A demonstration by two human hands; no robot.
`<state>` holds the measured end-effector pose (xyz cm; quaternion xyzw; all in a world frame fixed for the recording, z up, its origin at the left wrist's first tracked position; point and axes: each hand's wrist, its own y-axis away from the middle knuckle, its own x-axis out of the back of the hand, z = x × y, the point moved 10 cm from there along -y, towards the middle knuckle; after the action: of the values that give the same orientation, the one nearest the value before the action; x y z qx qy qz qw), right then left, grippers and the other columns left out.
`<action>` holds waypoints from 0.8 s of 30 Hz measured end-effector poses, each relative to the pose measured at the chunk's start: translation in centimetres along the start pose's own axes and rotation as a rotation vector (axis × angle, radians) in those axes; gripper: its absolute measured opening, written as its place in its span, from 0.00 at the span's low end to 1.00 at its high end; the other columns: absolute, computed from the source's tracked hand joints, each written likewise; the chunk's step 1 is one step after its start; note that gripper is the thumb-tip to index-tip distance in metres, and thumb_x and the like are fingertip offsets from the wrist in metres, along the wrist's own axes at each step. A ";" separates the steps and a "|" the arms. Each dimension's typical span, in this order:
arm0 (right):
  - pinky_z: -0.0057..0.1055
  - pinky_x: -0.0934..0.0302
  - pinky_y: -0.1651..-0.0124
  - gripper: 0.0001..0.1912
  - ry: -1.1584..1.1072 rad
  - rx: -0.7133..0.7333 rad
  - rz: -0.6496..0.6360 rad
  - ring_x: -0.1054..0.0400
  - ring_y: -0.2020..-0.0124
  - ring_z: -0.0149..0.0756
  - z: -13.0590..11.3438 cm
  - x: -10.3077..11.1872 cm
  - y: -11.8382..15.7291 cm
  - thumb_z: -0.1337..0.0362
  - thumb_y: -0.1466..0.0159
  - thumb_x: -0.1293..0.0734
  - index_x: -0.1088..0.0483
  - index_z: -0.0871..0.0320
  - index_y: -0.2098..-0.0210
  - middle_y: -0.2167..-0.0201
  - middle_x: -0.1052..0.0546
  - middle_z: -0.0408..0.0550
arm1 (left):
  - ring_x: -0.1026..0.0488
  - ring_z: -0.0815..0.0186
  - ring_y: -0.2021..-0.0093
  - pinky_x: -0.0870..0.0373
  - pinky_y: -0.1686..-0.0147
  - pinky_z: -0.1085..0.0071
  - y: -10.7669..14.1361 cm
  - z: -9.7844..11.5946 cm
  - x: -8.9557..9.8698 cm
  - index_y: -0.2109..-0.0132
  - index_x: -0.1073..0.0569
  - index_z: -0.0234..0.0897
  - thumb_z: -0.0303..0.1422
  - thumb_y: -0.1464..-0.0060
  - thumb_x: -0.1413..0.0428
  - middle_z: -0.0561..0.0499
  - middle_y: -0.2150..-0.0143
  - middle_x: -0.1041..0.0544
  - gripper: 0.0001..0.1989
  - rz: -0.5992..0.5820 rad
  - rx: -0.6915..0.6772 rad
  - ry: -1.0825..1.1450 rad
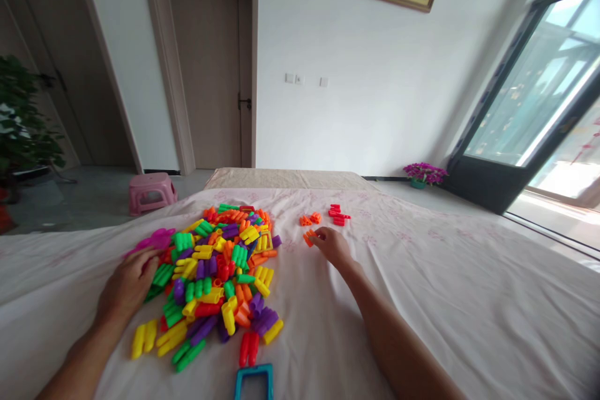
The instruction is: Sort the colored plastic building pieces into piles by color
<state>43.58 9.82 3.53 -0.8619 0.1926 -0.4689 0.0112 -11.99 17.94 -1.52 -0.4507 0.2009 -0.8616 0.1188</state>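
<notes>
A large heap of plastic building blocks point(201, 269) in yellow, green, purple, red and orange, shaped like joined tubes, lies on the cloth-covered bed or table. My left hand point(129, 281) rests at the heap's left edge, beside green blocks point(162, 278) and a magenta piece point(157, 240); its thumb stands apart from the fingers, and the fingertips are partly hidden. Right of the heap, my right hand point(330, 247) pinches an orange block point(308, 237) low over the cloth. Just beyond it lie a few orange blocks point(309, 219) and a small group of red blocks point(338, 215).
A blue square frame piece point(254, 372) lies at the near edge of view. Pale floral cloth point(445, 300) covers the surface. Beyond it are a pink stool point(152, 192), a closed door point(204, 69), potted magenta flowers point(424, 173) and a glass door point(520, 106).
</notes>
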 end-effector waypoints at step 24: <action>0.33 0.30 0.52 0.14 -0.249 0.537 -0.193 0.22 0.60 0.38 -9.0 -5.2 4.9 0.68 0.38 0.30 0.19 0.55 0.54 0.57 0.16 0.49 | 0.24 0.51 0.41 0.31 0.36 0.55 0.4 0.9 0.7 0.49 0.19 0.36 0.43 0.39 0.53 0.38 0.44 0.19 0.24 0.024 0.017 -0.003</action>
<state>32.15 8.49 3.35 -0.8933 -0.0235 -0.3926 0.2175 -11.67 17.07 -0.77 -0.4486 0.1987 -0.8611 0.1331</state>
